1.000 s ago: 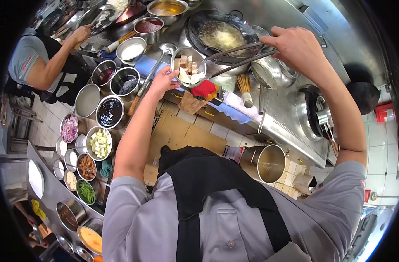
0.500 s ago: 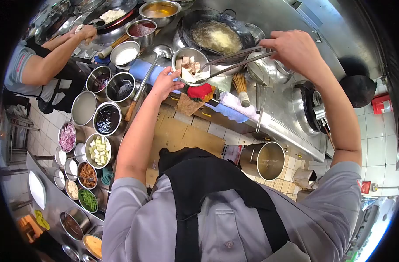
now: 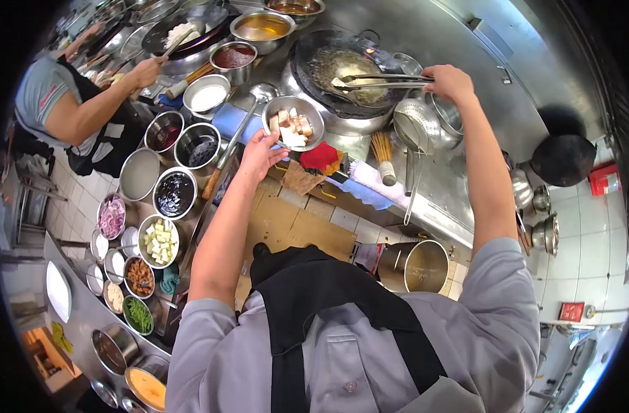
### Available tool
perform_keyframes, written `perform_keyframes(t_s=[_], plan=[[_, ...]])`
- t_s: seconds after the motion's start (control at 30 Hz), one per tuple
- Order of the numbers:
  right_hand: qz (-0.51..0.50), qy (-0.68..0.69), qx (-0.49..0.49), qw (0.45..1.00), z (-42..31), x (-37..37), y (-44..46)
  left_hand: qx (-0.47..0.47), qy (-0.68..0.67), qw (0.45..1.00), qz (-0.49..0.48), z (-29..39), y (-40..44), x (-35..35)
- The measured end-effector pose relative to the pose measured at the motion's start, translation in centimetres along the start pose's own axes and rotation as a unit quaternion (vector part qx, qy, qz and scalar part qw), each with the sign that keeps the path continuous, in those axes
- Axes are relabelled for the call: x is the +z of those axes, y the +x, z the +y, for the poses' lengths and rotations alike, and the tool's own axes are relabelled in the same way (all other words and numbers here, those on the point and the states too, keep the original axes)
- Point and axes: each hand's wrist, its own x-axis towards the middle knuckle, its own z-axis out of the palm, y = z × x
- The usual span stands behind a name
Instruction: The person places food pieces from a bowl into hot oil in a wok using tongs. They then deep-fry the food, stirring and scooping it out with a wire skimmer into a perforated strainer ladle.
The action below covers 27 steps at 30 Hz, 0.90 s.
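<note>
My left hand (image 3: 259, 154) grips the rim of a metal bowl (image 3: 316, 117), which holds pale and brownish chunks of food (image 3: 291, 128). In my right hand (image 3: 449, 82) are long metal tongs (image 3: 390, 81), reaching left over a dark wok (image 3: 307, 45). A whitish piece (image 3: 338, 82) is at the tips of the tongs, above bubbling oil (image 3: 326, 62). The bowl is just left of the wok and in front of it.
A bamboo brush (image 3: 384, 155), a strainer (image 3: 417, 122) and a folded towel (image 3: 369, 175) lie along the counter. Bowls of sauces and chopped ingredients line the left side, with a ladle (image 3: 259, 96) beside them. A co-worker (image 3: 66, 103) stands at the upper left.
The tongs moved out of the bowl and over the wok with a piece at their tips. My right arm shifted left. My left hand still holds the bowl.
</note>
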Motion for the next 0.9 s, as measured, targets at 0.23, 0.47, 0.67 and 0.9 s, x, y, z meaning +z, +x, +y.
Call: perform_keyframes(t_s=[0.23,0.47,0.67,0.9], plan=[[-0.021,0.008,0.047,0.999,-3.4,3.7,6.4,0.022,-0.013,0.999,0.032,0.7,-3.4,-2.1],[0.108,-0.012,0.008,0.994,-2.9,-3.3,2.2,0.047,-0.018,0.997,0.06,1.8,-4.2,-4.5],[0.11,0.009,-0.115,0.987,-5.8,-10.1,-4.6,0.102,0.027,0.994,0.033,1.9,-1.7,-5.4],[0.01,0.003,-0.195,0.981,-9.6,-13.4,-7.4,0.15,0.047,0.987,-0.031,1.3,0.3,-2.6]])
